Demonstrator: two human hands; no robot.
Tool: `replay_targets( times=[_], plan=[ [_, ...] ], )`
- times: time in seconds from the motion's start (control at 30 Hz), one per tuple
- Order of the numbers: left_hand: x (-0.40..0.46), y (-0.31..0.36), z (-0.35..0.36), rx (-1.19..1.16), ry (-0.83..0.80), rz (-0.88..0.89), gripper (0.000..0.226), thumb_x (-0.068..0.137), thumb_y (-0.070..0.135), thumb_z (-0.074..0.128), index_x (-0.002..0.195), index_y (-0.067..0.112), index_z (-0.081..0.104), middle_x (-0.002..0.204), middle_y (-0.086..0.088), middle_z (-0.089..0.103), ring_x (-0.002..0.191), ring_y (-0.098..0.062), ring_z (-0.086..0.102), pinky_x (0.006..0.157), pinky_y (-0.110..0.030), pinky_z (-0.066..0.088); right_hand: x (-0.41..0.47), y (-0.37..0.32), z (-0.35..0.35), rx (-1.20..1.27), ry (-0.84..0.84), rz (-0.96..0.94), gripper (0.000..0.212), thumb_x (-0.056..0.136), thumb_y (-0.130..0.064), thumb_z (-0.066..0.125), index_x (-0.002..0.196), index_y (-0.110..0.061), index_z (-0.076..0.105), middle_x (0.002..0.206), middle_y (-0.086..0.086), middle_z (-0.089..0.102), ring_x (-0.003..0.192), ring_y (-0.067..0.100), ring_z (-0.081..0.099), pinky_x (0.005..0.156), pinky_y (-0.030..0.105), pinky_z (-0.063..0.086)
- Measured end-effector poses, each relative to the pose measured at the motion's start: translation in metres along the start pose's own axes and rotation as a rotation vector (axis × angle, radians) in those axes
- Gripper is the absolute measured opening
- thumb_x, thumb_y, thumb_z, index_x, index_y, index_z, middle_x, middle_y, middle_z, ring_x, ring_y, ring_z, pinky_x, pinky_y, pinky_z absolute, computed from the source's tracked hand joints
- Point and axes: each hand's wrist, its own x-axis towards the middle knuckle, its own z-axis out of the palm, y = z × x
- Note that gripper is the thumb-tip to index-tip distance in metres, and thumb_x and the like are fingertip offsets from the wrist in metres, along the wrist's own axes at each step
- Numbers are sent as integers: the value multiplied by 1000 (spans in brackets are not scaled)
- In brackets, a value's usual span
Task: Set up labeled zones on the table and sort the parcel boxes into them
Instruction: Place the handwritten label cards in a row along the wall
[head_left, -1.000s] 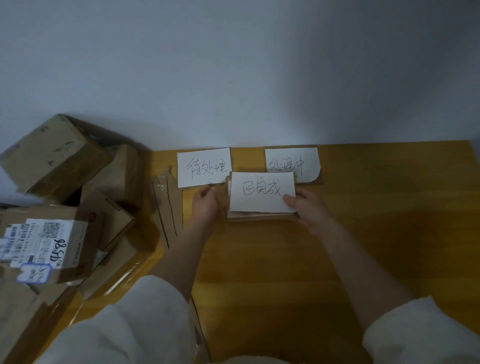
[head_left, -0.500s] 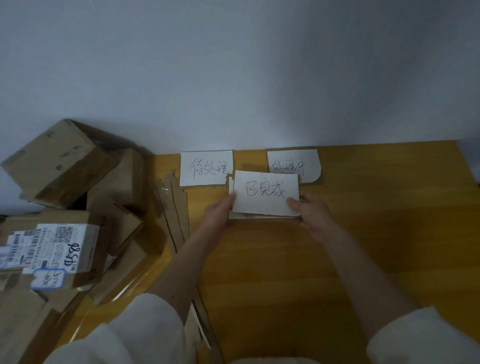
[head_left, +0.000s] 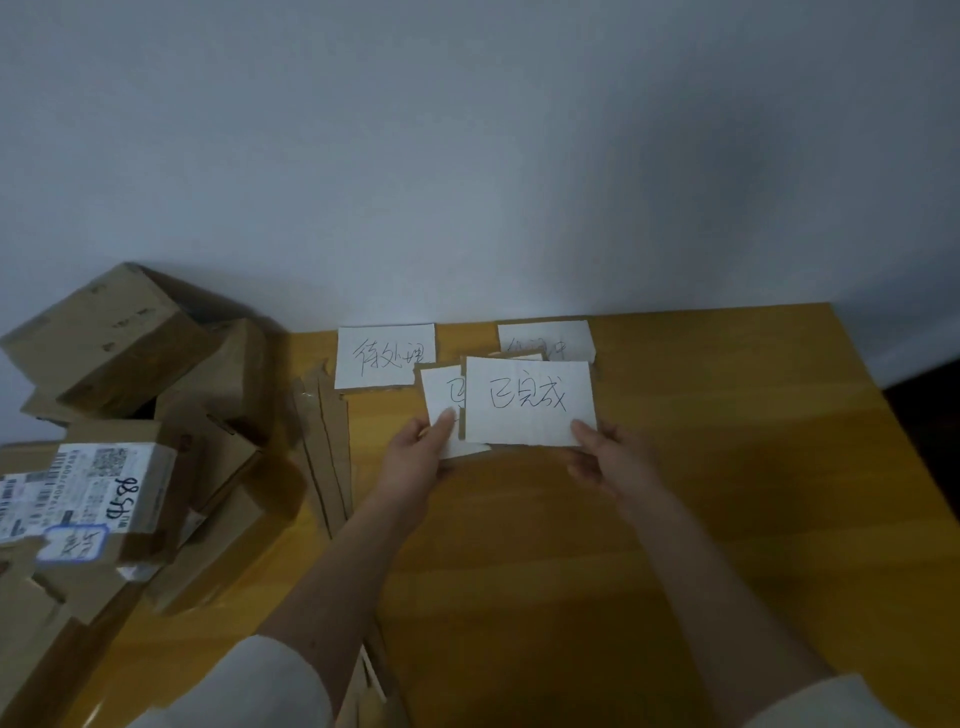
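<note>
Two labels (head_left: 384, 356) already lay at the table's (head_left: 727, 467) far edge; the parcel boxes (head_left: 130, 415) were piled unsorted at the left. My right hand (head_left: 608, 457) pinched a white handwritten card (head_left: 530, 402) and my left hand (head_left: 421, 452) pinched another (head_left: 441, 395), half-hidden behind it, both near the middle.

The right part of the desk (head_left: 753, 467) lies bare from the wall to the near edge, so a hand could pass freely there. The near middle, between the 2 forearms, is bare wood too. On the left, a heap of parcel boxes (head_left: 130, 441) blocks the way, piled against the wall and spilling past the desk's left edge. Just beside the heap, cardboard strips (head_left: 324, 447) lie in a narrow band running toward the near edge. At the back, 2 label cards (head_left: 384, 356) (head_left: 550, 340) lie flat by the wall, with a gap between them.
</note>
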Motion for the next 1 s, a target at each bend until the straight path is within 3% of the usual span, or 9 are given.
replay_targets(
  times=[0.13,0.2,0.33,0.43,0.57,0.63,0.73,0.93,1.0],
  plan=[
    [-9,-7,23,-4,92,40,30,96,30,55,121,13,56,104,-4,66,92,-17,62,84,-36,54,7,-8,-33,69,12,43,21,92,-18,65,110,-10,60,94,7,71,69,12,70,52,23,58],
    [-14,-11,38,-2,138,41,38,95,31,56,128,11,53,113,-9,64,99,-22,62,85,-37,55,11,-14,-54,88,-5,66,16,94,-17,62,108,-9,58,97,7,70,74,15,70,59,25,60],
    [-23,-21,78,-38,201,30,41,96,27,55,132,8,49,120,-11,59,96,-23,59,77,-32,56,24,-27,-99,171,-18,66,7,96,-13,59,98,-12,53,100,6,63,81,18,67,65,30,61],
    [-27,-31,108,-62,262,25,32,96,24,54,123,6,52,114,-10,56,87,-18,57,63,-27,55,41,-36,-135,222,-4,65,29,96,-15,60,122,-9,50,112,6,60,86,17,65,71,32,58],
    [-28,-37,142,-66,333,5,22,97,22,53,114,8,53,106,-8,55,82,-17,56,55,-22,54,62,-51,-176,270,61,50,25,97,-17,57,120,-10,51,114,11,62,84,16,64,80,34,56],
    [-27,-39,156,-58,349,-13,20,97,22,52,113,9,53,108,-8,55,85,-19,56,56,-23,53,75,-58,-193,276,107,49,36,98,-18,55,132,-10,47,117,12,61,85,16,64,84,34,56],
    [-21,-41,173,-38,374,-29,19,98,23,52,112,11,52,113,-10,55,95,-24,55,58,-24,52,93,-67,-211,242,141,63,34,100,-16,51,133,-9,47,119,12,61,90,18,65,83,34,56],
    [-8,-48,201,16,359,-61,24,97,23,53,117,10,53,110,-10,56,90,-22,56,63,-26,52,127,-75,-228,192,176,93,31,101,-13,47,132,-9,49,118,11,60,82,16,63,74,32,57],
    [-4,-50,207,35,348,-65,27,96,23,54,119,9,53,109,-10,56,87,-20,57,63,-26,52,137,-74,-228,166,179,90,33,101,-15,47,133,-11,49,121,10,60,89,18,63,77,33,56]
  ],
)
